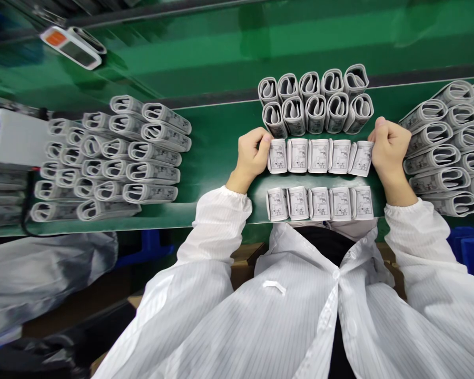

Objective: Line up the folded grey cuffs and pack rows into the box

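Observation:
A middle row of rolled grey cuffs with printed drawings lies on the green bench between my two hands. My left hand is closed, with its thumb against the left end of that row. Curled at the opposite end, my right hand presses on the last cuff, which tilts slightly. My fingers' far sides are hidden. Nearer my body lies a similar front row of rolled cuffs. Just beyond my hands, two rows of rolled cuffs show their spiral ends.
Stacks of rolled cuffs stand on the left and on the right of the green bench. A white device with an orange button lies at the back left. A white box sits at the far left.

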`<state>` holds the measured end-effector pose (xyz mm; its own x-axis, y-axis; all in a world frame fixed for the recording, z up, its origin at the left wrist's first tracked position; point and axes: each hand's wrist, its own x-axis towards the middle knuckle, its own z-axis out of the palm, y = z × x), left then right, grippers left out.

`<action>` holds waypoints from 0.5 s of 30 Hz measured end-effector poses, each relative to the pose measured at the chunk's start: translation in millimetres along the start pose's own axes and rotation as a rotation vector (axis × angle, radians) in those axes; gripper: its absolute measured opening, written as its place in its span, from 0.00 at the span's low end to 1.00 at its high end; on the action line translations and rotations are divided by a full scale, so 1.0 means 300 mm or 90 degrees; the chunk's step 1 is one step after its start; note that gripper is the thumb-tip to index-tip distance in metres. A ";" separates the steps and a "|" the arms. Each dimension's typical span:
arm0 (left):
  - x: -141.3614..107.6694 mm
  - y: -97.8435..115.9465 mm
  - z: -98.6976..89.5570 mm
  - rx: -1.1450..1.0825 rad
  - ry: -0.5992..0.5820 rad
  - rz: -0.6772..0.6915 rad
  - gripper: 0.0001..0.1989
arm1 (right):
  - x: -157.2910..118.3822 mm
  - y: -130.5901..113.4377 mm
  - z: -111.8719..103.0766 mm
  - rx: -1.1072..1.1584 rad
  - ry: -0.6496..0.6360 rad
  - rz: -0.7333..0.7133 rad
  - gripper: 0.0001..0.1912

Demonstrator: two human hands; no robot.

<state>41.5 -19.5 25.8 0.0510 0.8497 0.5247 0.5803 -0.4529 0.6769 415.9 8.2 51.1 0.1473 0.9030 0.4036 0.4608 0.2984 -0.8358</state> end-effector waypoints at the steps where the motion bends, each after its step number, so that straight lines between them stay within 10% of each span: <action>1: -0.001 -0.001 -0.001 0.001 -0.002 -0.001 0.33 | 0.000 -0.002 -0.001 -0.001 -0.001 0.000 0.40; 15: -0.002 -0.006 0.001 -0.007 0.002 0.007 0.32 | 0.002 0.017 0.005 -0.005 0.012 -0.009 0.45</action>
<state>40.8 -19.2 24.2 0.0547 0.8437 0.5340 0.5713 -0.4651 0.6762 417.0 10.8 46.5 0.1574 0.8929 0.4219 0.4696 0.3082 -0.8273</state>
